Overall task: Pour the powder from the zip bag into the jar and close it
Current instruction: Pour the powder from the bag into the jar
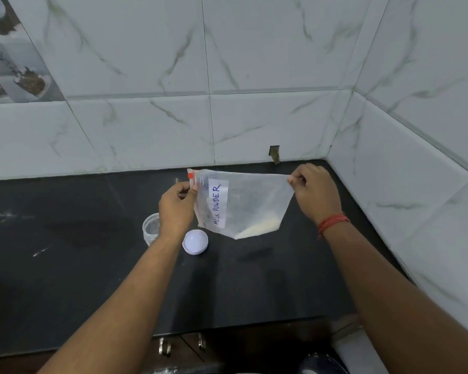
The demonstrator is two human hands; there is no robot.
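Observation:
A clear zip bag (250, 203) labelled "MILK POWDER" hangs sideways above the black counter (65, 279), its zip edge with a red slider at the left. A little pale powder (257, 230) lies in its lowest corner. My left hand (176, 209) pinches the zip end by the red slider. My right hand (315, 191) pinches the bag's opposite top corner. A small clear plastic jar (151, 230) stands open on the counter, partly hidden behind my left wrist. Its white lid (195, 242) lies on the counter just right of the jar, below the bag.
Marble-patterned tiled walls (254, 117) close the counter at the back and right, forming a corner. A small hole (274, 152) shows in the back wall at counter level. Cabinet handles (165, 346) sit under the counter's front edge.

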